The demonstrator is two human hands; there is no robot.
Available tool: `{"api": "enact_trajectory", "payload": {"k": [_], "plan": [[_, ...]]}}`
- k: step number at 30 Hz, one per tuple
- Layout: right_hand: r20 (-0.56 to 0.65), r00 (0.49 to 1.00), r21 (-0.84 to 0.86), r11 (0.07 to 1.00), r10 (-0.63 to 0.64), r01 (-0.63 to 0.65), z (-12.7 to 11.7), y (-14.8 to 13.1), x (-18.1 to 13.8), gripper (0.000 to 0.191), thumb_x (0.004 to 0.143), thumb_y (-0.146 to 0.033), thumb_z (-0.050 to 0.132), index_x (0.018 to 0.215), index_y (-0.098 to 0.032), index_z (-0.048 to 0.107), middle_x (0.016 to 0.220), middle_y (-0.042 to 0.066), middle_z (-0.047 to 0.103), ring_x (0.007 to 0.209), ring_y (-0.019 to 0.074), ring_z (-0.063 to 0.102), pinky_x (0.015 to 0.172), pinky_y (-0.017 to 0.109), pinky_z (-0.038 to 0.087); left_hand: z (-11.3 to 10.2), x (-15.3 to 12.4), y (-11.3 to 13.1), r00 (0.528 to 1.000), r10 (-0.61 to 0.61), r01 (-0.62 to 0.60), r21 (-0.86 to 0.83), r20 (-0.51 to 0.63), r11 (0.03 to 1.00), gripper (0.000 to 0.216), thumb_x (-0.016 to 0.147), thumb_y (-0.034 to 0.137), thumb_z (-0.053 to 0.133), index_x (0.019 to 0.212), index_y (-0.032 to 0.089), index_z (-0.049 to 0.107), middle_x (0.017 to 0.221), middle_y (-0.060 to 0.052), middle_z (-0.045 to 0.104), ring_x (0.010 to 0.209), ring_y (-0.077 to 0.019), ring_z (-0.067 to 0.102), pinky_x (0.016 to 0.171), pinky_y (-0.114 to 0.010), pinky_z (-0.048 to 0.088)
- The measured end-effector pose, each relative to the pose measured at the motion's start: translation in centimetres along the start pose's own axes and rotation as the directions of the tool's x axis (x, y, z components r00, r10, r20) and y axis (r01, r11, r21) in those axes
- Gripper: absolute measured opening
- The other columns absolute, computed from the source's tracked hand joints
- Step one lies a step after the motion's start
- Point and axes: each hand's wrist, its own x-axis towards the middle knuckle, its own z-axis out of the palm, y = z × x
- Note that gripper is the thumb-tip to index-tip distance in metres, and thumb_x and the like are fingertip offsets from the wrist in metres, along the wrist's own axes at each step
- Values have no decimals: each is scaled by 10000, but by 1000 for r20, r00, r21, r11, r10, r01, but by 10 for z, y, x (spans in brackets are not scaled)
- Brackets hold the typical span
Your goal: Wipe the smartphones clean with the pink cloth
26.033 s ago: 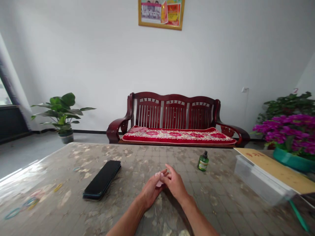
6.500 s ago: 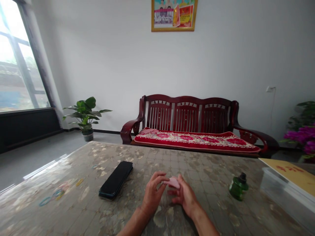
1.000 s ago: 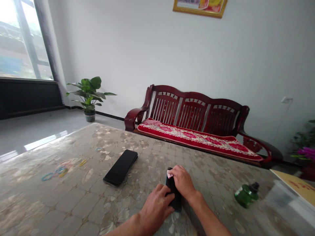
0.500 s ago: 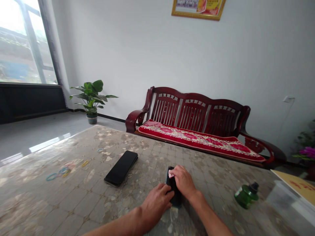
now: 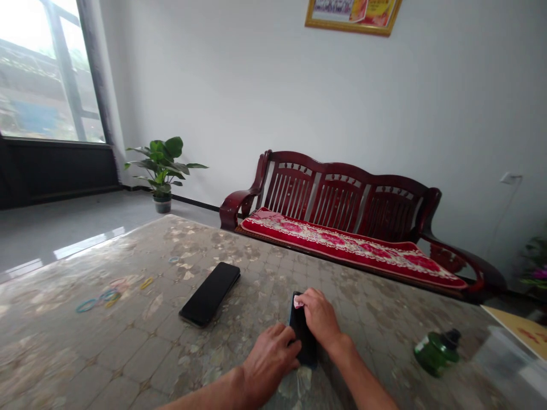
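A dark smartphone (image 5: 306, 343) lies on the patterned tablecloth (image 5: 141, 341), partly covered by both hands. My left hand (image 5: 273, 350) grips its left side near the lower half, fingers bent over the edge. Pinched in my right hand (image 5: 318, 314) is a small pinkish-white piece of cloth or tissue (image 5: 298, 302), pressed on the upper part of the screen. A second, larger black smartphone (image 5: 210, 293) rests face up to the left, apart from both hands.
Several coloured rubber bands (image 5: 100, 299) lie at the left. On the right stand a green bottle (image 5: 436, 352) with a black cap and a clear plastic container (image 5: 498, 353). Beyond the table are a red wooden bench (image 5: 337, 193) and a potted plant (image 5: 162, 171).
The view has shifted slightly, so the surroundings sit a little differently in the picture. Both hands keep nearly the same place on the phone.
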Motion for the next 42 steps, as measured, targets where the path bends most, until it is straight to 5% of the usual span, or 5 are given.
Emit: {"api": "enact_trajectory", "payload": {"k": [7, 18, 26, 35, 42], "plan": [[134, 964, 83, 972, -230, 220, -12, -18, -37, 328, 919, -91, 434, 851, -257, 708, 843, 4, 624, 858, 155, 541, 766, 246, 387, 11, 1, 0, 998, 49, -46, 59, -44, 997, 182, 871, 333, 734, 839, 175, 650, 916, -16, 664, 857, -205, 611, 766, -311, 497], [-13, 1000, -83, 996, -24, 23, 8, 8, 17, 363, 885, -51, 418, 878, -239, 728, 892, 42, 654, 925, 181, 570, 832, 254, 408, -6, -1, 3, 993, 98, -102, 68, 63, 992, 115, 963, 280, 613, 902, 183, 625, 892, -21, 637, 845, -194, 584, 736, -295, 483], [97, 980, 12, 985, -175, 175, 0, -7, -18, 336, 896, -74, 425, 847, -252, 707, 868, 19, 634, 881, 167, 547, 790, 250, 397, -1, 0, 2, 996, 65, -70, 69, 62, 995, 158, 940, 329, 651, 933, 173, 627, 906, -29, 652, 870, -209, 594, 754, -311, 476], [-5, 1000, -45, 999, -29, 29, 6, 13, 15, 353, 875, -44, 412, 888, -232, 710, 906, 38, 649, 938, 176, 570, 825, 239, 396, -9, -1, 6, 990, 108, -116, 97, 87, 988, 117, 960, 270, 617, 885, 180, 619, 913, -25, 645, 868, -209, 585, 741, -312, 460], [102, 982, 41, 987, -157, 154, -5, 0, -30, 316, 876, -45, 416, 838, -230, 669, 883, 16, 632, 871, 164, 553, 774, 249, 391, 5, 0, 3, 997, 79, -80, 90, 15, 993, 156, 923, 316, 671, 901, 171, 617, 895, -25, 640, 855, -217, 579, 732, -326, 462]]}}
